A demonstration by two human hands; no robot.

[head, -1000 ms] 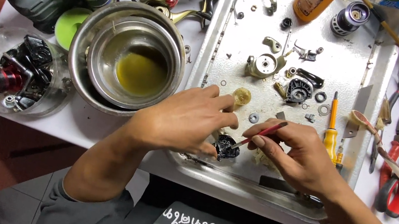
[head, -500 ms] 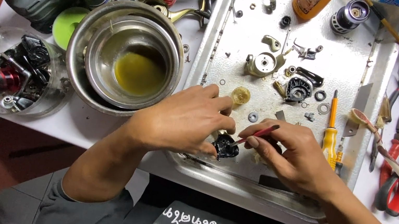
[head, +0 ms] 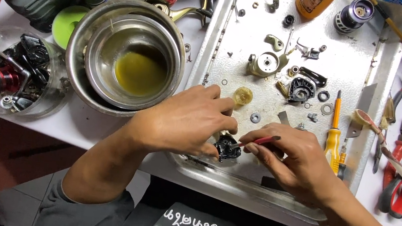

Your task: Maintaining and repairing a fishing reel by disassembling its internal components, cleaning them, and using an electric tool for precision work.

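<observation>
**Working a small black reel part with a red-handled tool**

Holding a small black reel part (head: 228,147) over the near edge of the metal tray (head: 382,76), the left hand (head: 186,121) curls its fingers closed around the piece and steadies it just above the tray floor. The right hand (head: 292,158) pinches a thin red-handled tool (head: 259,141) between thumb and forefinger, with the tip touching the black part. This looks like the cleaning or picking stage on one component of a taken-apart fishing reel.

From the head camera, other reel pieces lie scattered further up the tray: a gold-coloured body piece (head: 265,64), a black side plate (head: 301,88), small washers and a translucent yellow gear (head: 243,95). A yellow-handled screwdriver (head: 334,135) rests just right of the right hand. Left of the tray stand nested steel bowls (head: 129,60) holding yellowish liquid, and a clear tub (head: 10,74) with a red spool and black parts. Pliers and wrenches lie on the surface at far right.

A fine, steady tip and a firm hold on the part seem to be what the work next demands.
</observation>
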